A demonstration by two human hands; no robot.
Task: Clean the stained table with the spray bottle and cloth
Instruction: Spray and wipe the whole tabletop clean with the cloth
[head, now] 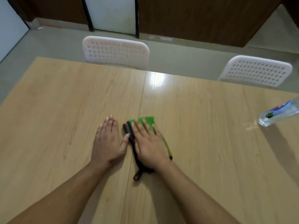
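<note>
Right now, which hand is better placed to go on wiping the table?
The right hand. It lies flat on the green cloth, fingers spread across it. The left hand rests open on the bare table beside the cloth.

Two white plastic chairs with perforated backrests stand at the far edge. The left chair (pixel 115 51) is near the middle of that edge; the right chair (pixel 256 71) is well apart from it, toward the right. The grey-green smooth floor (pixel 53 44) extends behind them. Along the far wall run dark brown wooden panels (pixel 194 18), and between these a white panel in black vertical frames (pixel 111 13).
</note>
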